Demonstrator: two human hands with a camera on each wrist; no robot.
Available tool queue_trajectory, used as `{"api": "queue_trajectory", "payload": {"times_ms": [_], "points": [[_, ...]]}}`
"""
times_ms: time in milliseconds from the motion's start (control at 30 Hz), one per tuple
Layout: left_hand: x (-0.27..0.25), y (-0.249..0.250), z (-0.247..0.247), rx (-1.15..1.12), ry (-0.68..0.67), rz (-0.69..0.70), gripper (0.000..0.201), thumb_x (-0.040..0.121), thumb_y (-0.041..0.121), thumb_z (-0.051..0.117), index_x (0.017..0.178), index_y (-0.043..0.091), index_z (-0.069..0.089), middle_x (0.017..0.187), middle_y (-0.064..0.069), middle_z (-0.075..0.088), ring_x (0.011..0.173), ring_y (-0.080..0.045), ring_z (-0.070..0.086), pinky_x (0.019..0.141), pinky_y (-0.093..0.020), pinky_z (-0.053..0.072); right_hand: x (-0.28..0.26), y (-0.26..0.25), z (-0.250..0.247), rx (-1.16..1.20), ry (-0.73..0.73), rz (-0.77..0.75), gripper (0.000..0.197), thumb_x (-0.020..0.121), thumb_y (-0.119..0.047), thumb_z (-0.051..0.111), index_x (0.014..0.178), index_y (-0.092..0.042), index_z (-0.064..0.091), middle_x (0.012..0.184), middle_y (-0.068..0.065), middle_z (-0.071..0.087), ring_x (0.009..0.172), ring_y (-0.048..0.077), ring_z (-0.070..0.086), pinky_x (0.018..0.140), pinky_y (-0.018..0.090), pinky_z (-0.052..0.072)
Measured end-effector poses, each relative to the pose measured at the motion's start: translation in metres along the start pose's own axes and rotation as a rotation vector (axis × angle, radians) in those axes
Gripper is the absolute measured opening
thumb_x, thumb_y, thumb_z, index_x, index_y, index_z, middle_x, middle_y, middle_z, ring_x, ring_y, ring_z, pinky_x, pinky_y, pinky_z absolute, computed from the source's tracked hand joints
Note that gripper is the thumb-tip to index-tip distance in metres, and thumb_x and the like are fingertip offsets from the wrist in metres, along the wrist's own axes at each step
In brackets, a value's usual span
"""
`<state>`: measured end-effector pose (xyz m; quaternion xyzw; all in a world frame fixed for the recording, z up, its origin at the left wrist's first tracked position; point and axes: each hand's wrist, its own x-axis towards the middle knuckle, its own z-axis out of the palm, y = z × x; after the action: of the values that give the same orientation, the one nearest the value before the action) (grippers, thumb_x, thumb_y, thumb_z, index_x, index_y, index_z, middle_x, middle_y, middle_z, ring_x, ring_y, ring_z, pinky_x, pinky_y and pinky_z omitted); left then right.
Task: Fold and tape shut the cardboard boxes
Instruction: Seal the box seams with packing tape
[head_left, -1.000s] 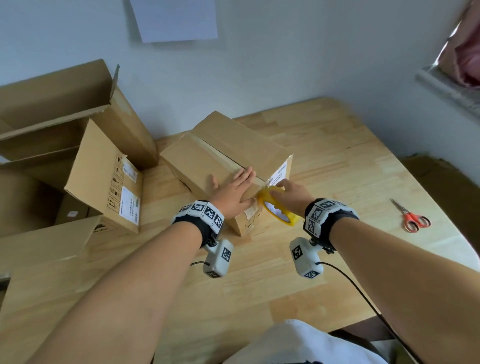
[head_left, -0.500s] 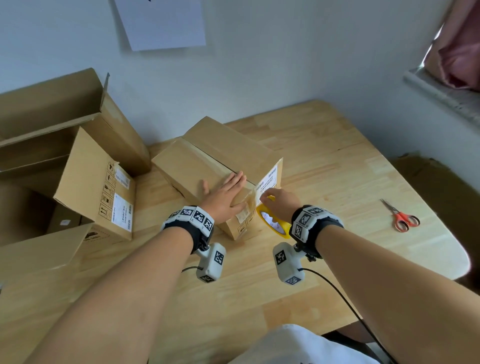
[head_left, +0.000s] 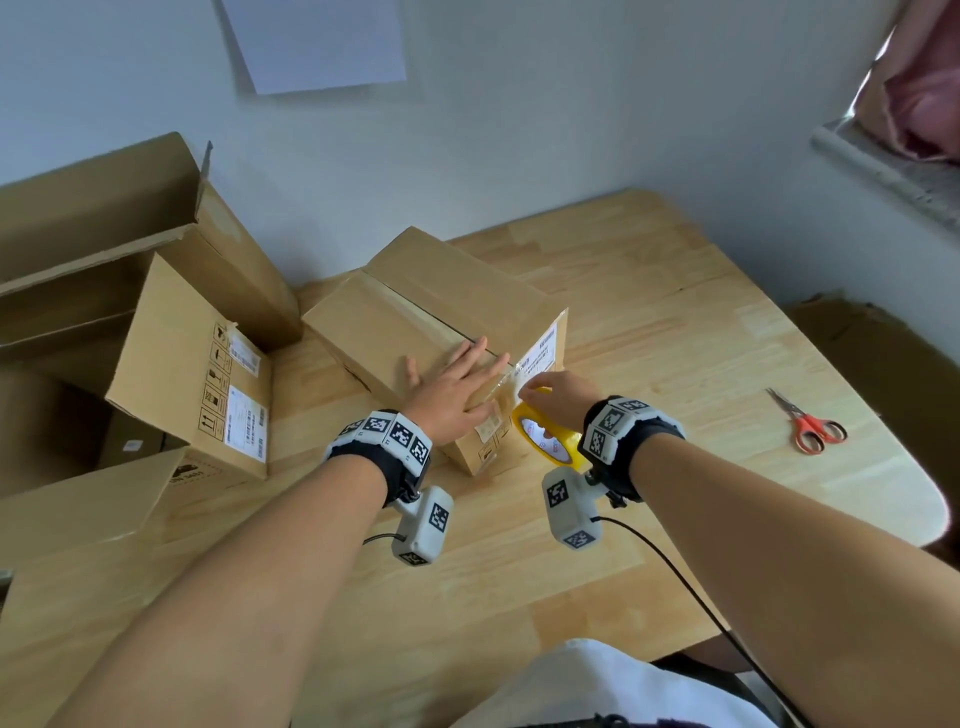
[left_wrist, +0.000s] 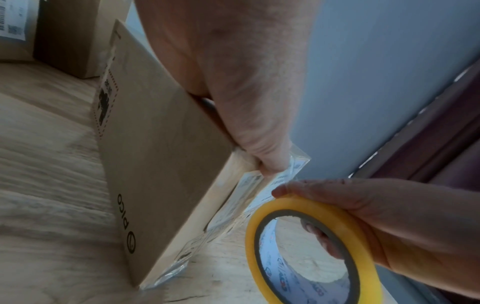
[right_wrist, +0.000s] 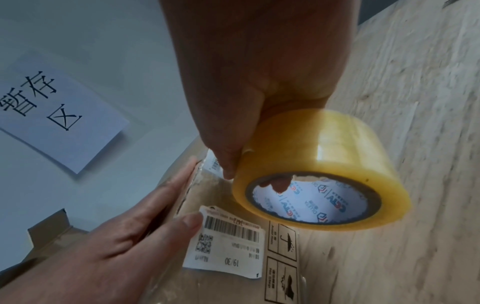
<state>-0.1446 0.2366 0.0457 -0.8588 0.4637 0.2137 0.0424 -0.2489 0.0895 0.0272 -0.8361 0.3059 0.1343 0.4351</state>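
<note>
A closed cardboard box (head_left: 415, 312) lies on the wooden table (head_left: 649, 322), its flaps meeting along a centre seam. My left hand (head_left: 457, 389) lies flat on the near end of the lid, fingers straight, pressing the flaps down; it also shows in the right wrist view (right_wrist: 124, 236). My right hand (head_left: 556, 395) grips a yellow roll of clear tape (head_left: 545, 441) at the box's near corner, fingers through the core. Clear tape runs from the roll (right_wrist: 319, 174) onto the box side beside a white label (right_wrist: 228, 238). The roll (left_wrist: 311, 246) hangs just above the table.
A larger open cardboard box (head_left: 156, 312) with raised flaps stands at the left, and a flat cardboard piece (head_left: 78, 509) lies in front of it. Red-handled scissors (head_left: 810, 426) lie at the table's right. A white paper sheet (head_left: 317, 41) hangs on the wall behind.
My right hand has lifted the tape roll a little up the box's near corner, towards the top edge. The left hand stays flat on the lid.
</note>
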Motion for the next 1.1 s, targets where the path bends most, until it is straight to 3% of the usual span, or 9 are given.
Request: {"api": "queue_trajectory", "payload": {"times_ms": [167,400,533,667,767,833,933,1000,1100], "points": [[0.003,-0.001,0.001,-0.025,0.026,-0.008,0.060,0.099,0.046,0.035,0.146,0.051,0.000,0.156,0.017,-0.020,0.143,-0.004,-0.019,0.104,-0.070,-0.012,0.003,-0.006,0.002,-0.022,0.001,0.027,0.031,0.096,-0.037,0.044,0.118,-0.023,0.061,0.105,0.002,0.070,0.069,0.015,0.063,0.051,0.017,0.038],[0.002,-0.001,-0.002,-0.028,0.029,0.000,0.062,0.098,0.042,0.038,0.147,0.049,0.000,0.156,0.017,-0.021,0.142,-0.004,-0.020,0.103,-0.069,-0.013,0.012,-0.012,0.004,-0.051,-0.029,0.060,0.034,0.097,-0.036,0.042,0.123,-0.022,0.059,0.092,0.003,0.070,0.057,0.010,0.062,0.053,0.019,0.044],[0.001,-0.002,-0.005,-0.039,0.028,0.016,0.063,0.099,0.041,0.039,0.147,0.047,0.000,0.156,0.016,-0.020,0.143,-0.005,-0.020,0.102,-0.069,-0.014,0.017,-0.022,0.002,-0.146,-0.104,0.122,0.027,0.092,-0.028,0.051,0.114,-0.017,0.060,0.100,0.004,0.070,0.085,0.022,0.070,0.078,0.031,0.055],[0.002,-0.006,-0.005,-0.027,0.008,0.036,0.063,0.098,0.045,0.039,0.147,0.048,-0.001,0.156,0.016,-0.020,0.143,-0.006,-0.019,0.102,-0.071,-0.013,0.021,-0.029,-0.001,-0.363,-0.145,0.063,0.046,0.086,-0.024,0.062,0.129,-0.014,0.048,0.113,0.010,0.062,0.105,0.030,0.061,0.086,0.037,0.052],[0.004,-0.016,-0.007,-0.023,-0.009,0.061,0.066,0.097,0.045,0.042,0.147,0.049,0.000,0.156,0.017,-0.019,0.143,-0.005,-0.019,0.102,-0.071,-0.013,0.026,-0.030,0.003,-0.437,-0.173,0.046,0.029,0.092,-0.033,0.052,0.108,-0.009,0.050,0.082,0.006,0.054,0.076,0.024,0.059,0.072,0.031,0.051],[0.005,-0.024,-0.010,-0.055,-0.008,0.066,0.067,0.095,0.046,0.046,0.147,0.049,0.004,0.157,0.018,-0.015,0.143,-0.003,-0.018,0.105,-0.071,-0.012,0.027,-0.027,0.010,-0.380,-0.183,0.121,0.036,0.096,-0.046,0.041,0.105,-0.013,0.050,0.076,0.005,0.046,0.059,0.016,0.043,0.064,0.028,0.041],[0.006,-0.026,-0.015,-0.096,-0.002,0.054,0.067,0.094,0.036,0.052,0.148,0.046,0.013,0.158,0.017,-0.010,0.144,-0.003,-0.014,0.107,-0.070,-0.008,0.031,-0.024,0.015,-0.261,-0.205,0.094,0.039,0.100,-0.037,0.037,0.121,-0.007,0.049,0.080,0.003,0.049,0.057,0.010,0.034,0.072,0.030,0.045],[0.008,-0.019,-0.016,-0.106,0.011,0.031,0.063,0.094,0.034,0.051,0.147,0.043,0.018,0.159,0.015,-0.007,0.145,-0.005,-0.012,0.107,-0.070,-0.006,0.031,-0.021,0.015,-0.268,-0.213,0.070,0.030,0.101,-0.034,0.034,0.114,-0.010,0.047,0.078,0.005,0.048,0.056,0.010,0.033,0.066,0.027,0.042],[0.010,-0.011,-0.014,-0.205,0.116,-0.014,0.051,0.094,0.051,0.046,0.143,0.043,0.034,0.158,0.016,0.006,0.145,-0.003,-0.003,0.109,-0.067,-0.009,0.033,-0.015,0.015,-0.093,-0.185,0.087,0.039,0.097,-0.040,0.043,0.119,-0.010,0.054,0.089,0.005,0.054,0.071,0.016,0.052,0.067,0.027,0.044]]}}
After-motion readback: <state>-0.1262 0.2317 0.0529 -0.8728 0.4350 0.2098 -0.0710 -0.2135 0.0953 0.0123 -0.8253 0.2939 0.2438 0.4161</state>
